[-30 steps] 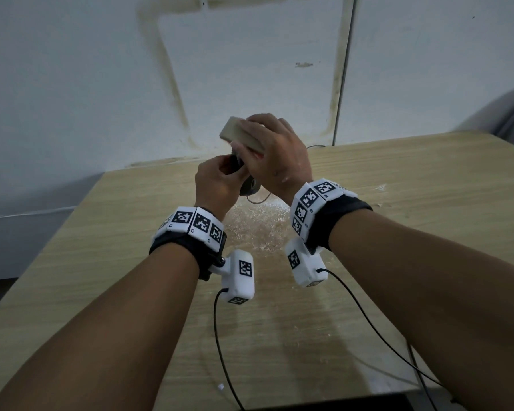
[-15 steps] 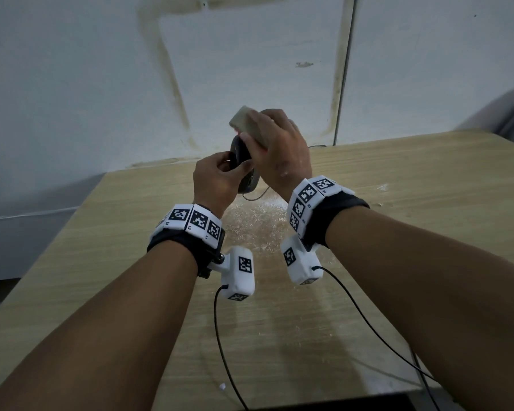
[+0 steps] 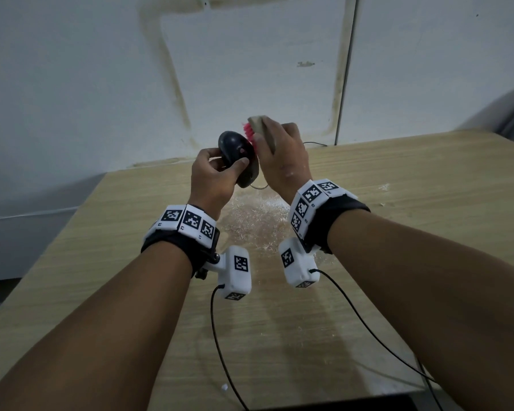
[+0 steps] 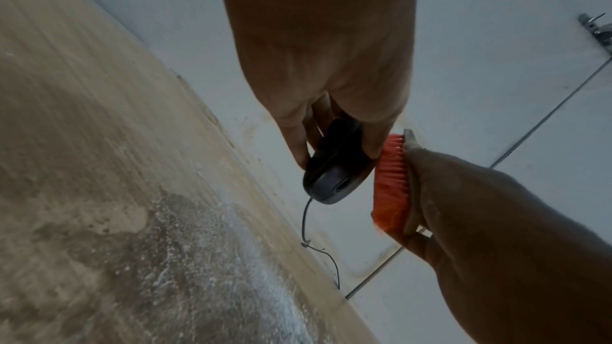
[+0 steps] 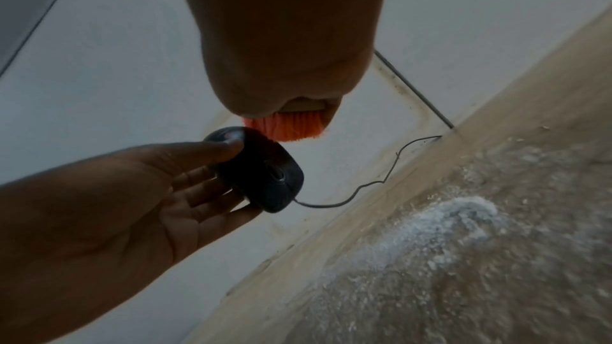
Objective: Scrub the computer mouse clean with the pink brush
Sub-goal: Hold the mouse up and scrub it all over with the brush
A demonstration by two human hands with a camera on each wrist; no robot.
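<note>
A black wired computer mouse (image 3: 235, 148) (image 4: 333, 174) (image 5: 261, 169) is held up above the table. My left hand (image 3: 212, 176) (image 5: 139, 187) pinches it between thumb and fingers. My right hand (image 3: 282, 158) (image 4: 480, 208) grips a brush with a beige wooden back and pink bristles (image 3: 249, 131) (image 4: 390, 187) (image 5: 288, 127). The bristles touch the mouse's right side near its rounded end. The mouse cable (image 4: 306, 229) (image 5: 374, 182) hangs down to the table's far edge.
A wooden table (image 3: 398, 185) stands against a pale stained wall. A wet, foamy white patch (image 3: 250, 221) (image 5: 440, 224) lies on the table under the hands. Black wrist-camera cables (image 3: 220, 336) trail toward the near edge.
The right hand and brush rose and shifted right, uncovering the mouse and the pink bristles. The left hand turned the mouse so its dark rounded body faces me.
</note>
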